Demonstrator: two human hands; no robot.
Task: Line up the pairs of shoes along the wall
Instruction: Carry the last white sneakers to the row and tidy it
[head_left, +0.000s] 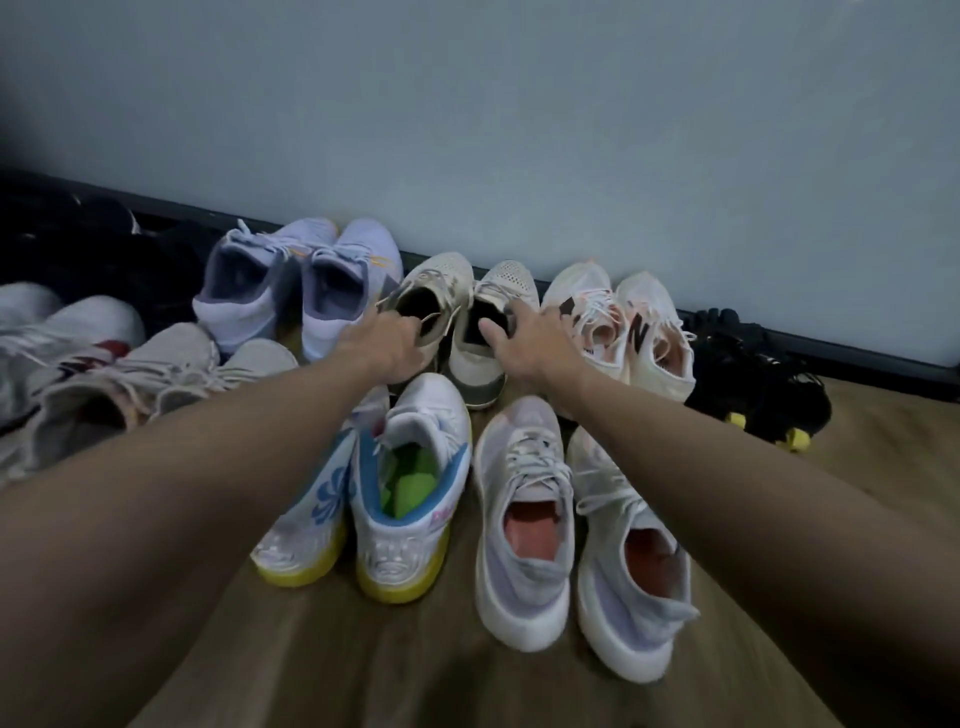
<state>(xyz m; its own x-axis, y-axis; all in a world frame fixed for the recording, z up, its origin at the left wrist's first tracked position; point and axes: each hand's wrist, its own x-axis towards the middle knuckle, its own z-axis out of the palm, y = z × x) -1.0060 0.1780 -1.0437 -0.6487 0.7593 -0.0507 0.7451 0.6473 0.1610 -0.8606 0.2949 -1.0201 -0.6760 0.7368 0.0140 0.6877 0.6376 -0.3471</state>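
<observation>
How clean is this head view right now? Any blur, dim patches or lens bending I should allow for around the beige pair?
Head view: dim, flat light with no glare; the left hand and right hand at the beige pair look slightly soft; the black shoes on the right and the dark pile far left lose detail in shadow; wide-angle bending curves the baseboard and swells the forearms.

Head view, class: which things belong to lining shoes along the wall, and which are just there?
Job:
- beige pair, gripped by left hand and right hand
- lilac pair
- yellow-soled pair
- wall

Just there:
- wooden floor
</observation>
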